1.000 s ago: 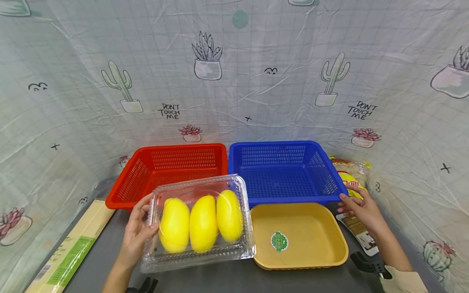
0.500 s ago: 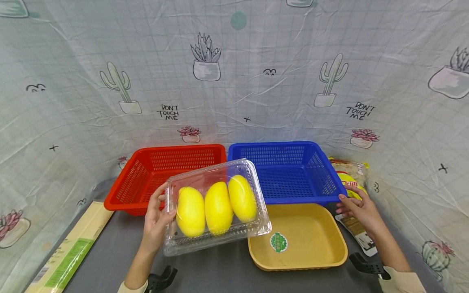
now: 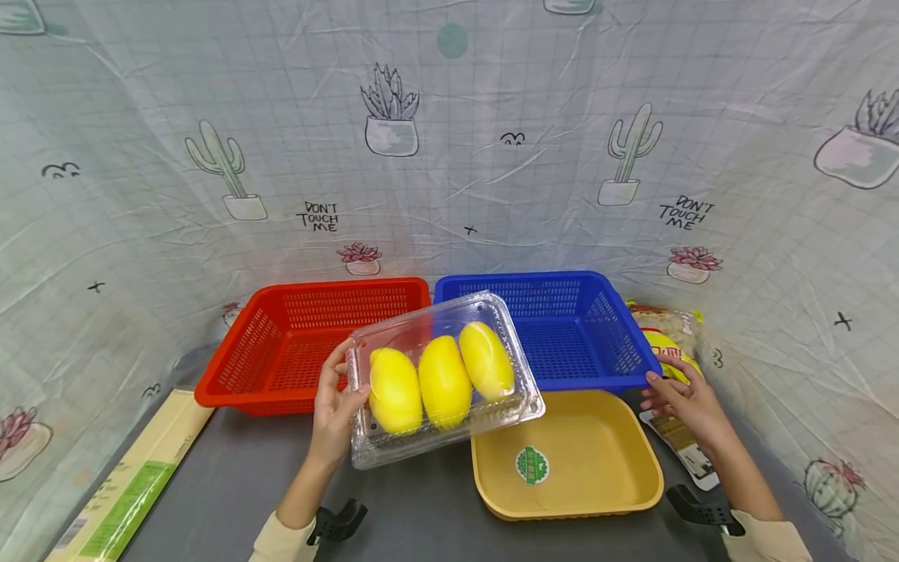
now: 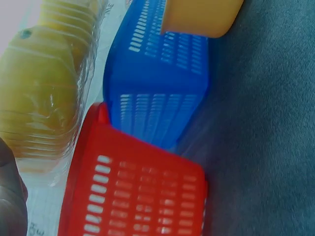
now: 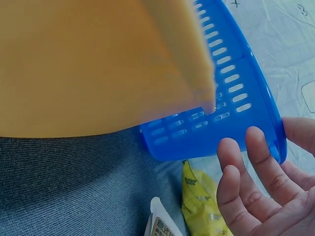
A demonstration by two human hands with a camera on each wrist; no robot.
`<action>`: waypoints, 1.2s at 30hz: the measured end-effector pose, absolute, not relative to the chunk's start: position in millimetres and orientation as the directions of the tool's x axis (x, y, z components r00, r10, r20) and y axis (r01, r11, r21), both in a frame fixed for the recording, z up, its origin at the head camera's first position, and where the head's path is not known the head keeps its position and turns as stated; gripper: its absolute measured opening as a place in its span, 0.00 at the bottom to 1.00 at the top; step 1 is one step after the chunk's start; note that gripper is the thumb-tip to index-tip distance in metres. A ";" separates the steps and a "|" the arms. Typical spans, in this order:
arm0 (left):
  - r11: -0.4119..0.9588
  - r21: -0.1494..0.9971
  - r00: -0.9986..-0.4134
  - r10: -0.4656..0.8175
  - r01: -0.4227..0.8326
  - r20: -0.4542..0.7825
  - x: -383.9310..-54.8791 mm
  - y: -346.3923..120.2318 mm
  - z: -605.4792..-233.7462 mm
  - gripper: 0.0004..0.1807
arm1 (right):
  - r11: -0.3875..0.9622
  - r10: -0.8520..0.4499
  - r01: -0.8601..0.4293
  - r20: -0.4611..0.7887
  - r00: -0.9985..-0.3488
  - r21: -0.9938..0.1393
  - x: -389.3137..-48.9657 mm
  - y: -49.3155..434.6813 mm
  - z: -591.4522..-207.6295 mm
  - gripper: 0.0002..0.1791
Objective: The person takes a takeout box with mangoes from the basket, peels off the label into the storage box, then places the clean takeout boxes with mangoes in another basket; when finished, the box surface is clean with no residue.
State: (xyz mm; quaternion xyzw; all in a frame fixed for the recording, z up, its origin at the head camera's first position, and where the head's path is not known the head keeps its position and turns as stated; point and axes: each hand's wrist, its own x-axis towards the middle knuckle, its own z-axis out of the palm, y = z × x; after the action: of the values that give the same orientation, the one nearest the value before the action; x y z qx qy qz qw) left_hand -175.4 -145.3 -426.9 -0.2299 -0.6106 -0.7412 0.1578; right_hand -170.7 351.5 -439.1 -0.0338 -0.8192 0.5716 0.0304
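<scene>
My left hand (image 3: 337,414) grips the left end of a clear plastic clamshell box (image 3: 438,441), thumb on its near face. Inside lie three yellow mangoes (image 3: 445,382) side by side. The box is held up and tilted, its right end higher, overlapping the red basket (image 3: 295,402), the blue basket (image 3: 562,384) and the tan tray (image 3: 597,460) in the head view. My right hand (image 3: 684,398) is at the blue basket's front right corner. In the right wrist view, its thumb and fingers (image 5: 266,164) pinch the rim from both sides.
Behind the right hand lies a yellow-and-clear food bag (image 3: 674,324), with a flat brown-and-white packet (image 3: 684,453) nearer. A long beige-and-green package (image 3: 133,484) lies along the left side. A printed curtain (image 3: 449,156) hangs behind the baskets.
My left hand has carried the mango box to the right and farther away, and the box has tilted more. The right hand has stayed at the blue basket's corner.
</scene>
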 end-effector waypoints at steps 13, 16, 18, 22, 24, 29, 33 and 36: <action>-0.164 0.870 -0.875 0.060 0.466 0.480 -199.3 -117.1 -419.2 0.37 | 0.338 0.095 0.035 -0.003 -0.995 -0.941 -170.5 353.5 -440.9 0.38; -0.168 0.874 -0.877 0.081 0.456 0.473 -204.2 -111.0 -417.8 0.36 | 0.334 0.098 0.040 -0.007 -0.995 -0.942 -170.7 353.4 -441.8 0.38; -0.163 0.879 -0.880 0.091 0.449 0.466 -207.7 -107.4 -417.3 0.36 | 0.332 0.098 0.041 -0.009 -0.995 -0.942 -170.7 353.3 -442.1 0.39; -0.128 0.877 -0.875 0.094 0.463 0.475 -215.1 -100.6 -416.8 0.35 | 0.301 0.100 0.043 -0.013 -0.995 -0.953 -170.5 352.3 -441.6 0.38; -0.104 0.871 -0.867 0.089 0.481 0.490 -218.9 -97.2 -416.9 0.34 | 0.286 0.094 0.041 -0.015 -0.995 -0.957 -170.3 352.0 -441.6 0.37; -0.084 0.869 -0.865 0.080 0.488 0.494 -226.6 -87.1 -414.3 0.34 | 0.266 0.090 0.042 -0.019 -0.996 -0.963 -169.9 352.3 -441.4 0.36; -0.103 0.877 -0.875 0.079 0.469 0.477 -232.6 -77.7 -411.0 0.34 | 0.252 0.093 0.041 -0.018 -0.996 -0.967 -170.1 352.8 -441.7 0.36; -0.116 0.880 -0.880 0.073 0.460 0.469 -237.7 -71.4 -409.4 0.34 | 0.244 0.091 0.042 -0.021 -0.996 -0.969 -170.2 352.7 -441.8 0.36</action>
State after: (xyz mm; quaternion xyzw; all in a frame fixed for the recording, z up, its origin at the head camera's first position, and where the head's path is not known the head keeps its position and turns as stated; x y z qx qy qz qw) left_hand -237.7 -71.4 -409.4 -0.2047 -0.6510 -0.7184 0.1346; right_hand -170.2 352.7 -441.8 -0.0422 -0.7884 0.6134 0.0197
